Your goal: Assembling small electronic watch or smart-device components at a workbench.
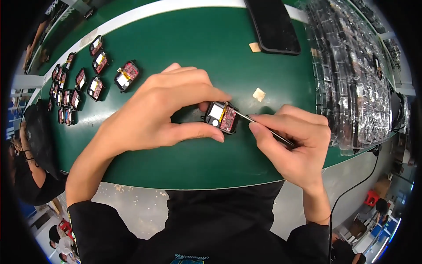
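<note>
Between the thumb and fingers of my left hand [176, 103] is a small black device casing [214, 122], its inside facing up. A red circuit board [229, 119], a white rectangular part and a strip of yellow tape show in it. My right hand [294, 141] pinches a pair of thin metal tweezers [270, 131]. Their tip meets the upper right edge of the casing, by the circuit board. Whether the tip grips anything is too small to tell. The casing rests on or just over the green table mat [189, 169].
Several similar opened casings [95, 88] lie at the left, one [126, 75] nearer my left hand. A tan square piece [259, 94] lies beyond my right hand. A black phone [274, 26] is at the back; stacked clear plastic trays [351, 79] fill the right side.
</note>
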{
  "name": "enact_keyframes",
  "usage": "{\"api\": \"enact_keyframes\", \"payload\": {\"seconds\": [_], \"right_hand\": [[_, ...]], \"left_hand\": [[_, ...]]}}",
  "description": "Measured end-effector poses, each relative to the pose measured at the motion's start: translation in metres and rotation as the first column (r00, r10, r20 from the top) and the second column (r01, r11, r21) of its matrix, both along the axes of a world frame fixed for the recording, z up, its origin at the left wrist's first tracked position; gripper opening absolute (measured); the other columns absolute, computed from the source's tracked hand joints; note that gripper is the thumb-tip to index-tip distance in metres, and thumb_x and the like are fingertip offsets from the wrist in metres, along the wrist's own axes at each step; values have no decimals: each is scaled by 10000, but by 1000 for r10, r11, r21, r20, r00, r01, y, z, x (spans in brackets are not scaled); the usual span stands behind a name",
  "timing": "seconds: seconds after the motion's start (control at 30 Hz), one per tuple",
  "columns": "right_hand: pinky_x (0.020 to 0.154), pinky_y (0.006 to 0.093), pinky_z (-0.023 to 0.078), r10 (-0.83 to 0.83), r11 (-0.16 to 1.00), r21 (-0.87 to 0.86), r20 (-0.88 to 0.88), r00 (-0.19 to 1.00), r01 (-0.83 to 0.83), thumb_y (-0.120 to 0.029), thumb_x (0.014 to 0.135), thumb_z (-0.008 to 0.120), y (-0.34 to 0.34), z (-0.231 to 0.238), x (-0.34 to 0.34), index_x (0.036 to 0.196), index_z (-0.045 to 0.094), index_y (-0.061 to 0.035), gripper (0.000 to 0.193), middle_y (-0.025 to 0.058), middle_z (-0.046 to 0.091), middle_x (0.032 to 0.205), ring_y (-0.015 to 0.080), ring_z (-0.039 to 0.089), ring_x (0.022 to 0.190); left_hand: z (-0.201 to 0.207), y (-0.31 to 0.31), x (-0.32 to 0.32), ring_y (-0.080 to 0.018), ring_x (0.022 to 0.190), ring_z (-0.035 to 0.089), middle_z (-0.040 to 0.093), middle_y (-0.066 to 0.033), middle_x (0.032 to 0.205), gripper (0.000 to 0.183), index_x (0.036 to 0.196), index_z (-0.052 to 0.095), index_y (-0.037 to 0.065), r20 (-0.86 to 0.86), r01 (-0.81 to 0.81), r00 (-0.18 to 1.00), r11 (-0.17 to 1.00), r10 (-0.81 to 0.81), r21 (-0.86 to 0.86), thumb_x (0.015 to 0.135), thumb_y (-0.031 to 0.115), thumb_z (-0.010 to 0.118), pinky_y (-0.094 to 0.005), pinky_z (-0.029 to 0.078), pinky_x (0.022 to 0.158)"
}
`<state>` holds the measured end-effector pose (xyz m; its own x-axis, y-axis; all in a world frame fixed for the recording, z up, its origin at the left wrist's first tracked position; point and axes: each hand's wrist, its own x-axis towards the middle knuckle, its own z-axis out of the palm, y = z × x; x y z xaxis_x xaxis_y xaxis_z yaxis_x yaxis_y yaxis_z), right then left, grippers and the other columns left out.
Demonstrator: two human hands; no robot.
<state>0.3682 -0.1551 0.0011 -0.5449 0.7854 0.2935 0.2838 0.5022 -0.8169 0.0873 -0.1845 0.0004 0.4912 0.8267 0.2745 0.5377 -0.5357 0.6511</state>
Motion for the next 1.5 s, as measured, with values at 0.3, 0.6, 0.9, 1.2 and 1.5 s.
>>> {"api": "enact_keyframes", "payload": {"seconds": [0.3,0.6,0.9,1.2,1.5], "right_hand": [[518,252,332,-46,999,-5,43,998,46,76,815,839,1,-1,-7,965,843,30,156,23,644,676,67,500,554],[520,245,302,-50,999,-17,28,998,50,40,824,843,-1,2,-4,969,842,31,146,20,629,665,51,475,554],[516,244,269,-23,996,-88,49,999,28,27,853,842,0,1,-8,974,837,40,122,6,591,647,37,441,545],[517,234,276,18,997,-75,75,997,-13,48,842,831,4,5,0,986,838,48,143,-1,592,658,31,448,547],[490,239,314,-112,952,294,89,990,81,96,737,894,-7,-5,-5,1051,867,23,323,9,650,745,43,464,552]], "left_hand": [[3,4,-1,-224,843,645,728,-58,927,668,1212,817,3,-38,-6,999,1000,5,-27,672,350,1004,-356,442,802],[3,0,3,-152,723,522,668,-21,856,678,1215,789,27,-34,-72,997,997,71,-35,668,346,1030,-312,394,731],[2,3,4,-145,710,510,650,-7,831,632,1182,783,47,-40,-41,998,999,42,25,679,337,1031,-309,382,704],[3,3,4,-147,721,552,669,-16,844,623,1170,798,45,-58,-36,998,999,38,34,674,342,1031,-302,408,688],[3,4,3,-157,700,559,676,-29,837,619,1144,812,41,-65,-44,997,997,48,57,650,339,1037,-303,427,666]]}}
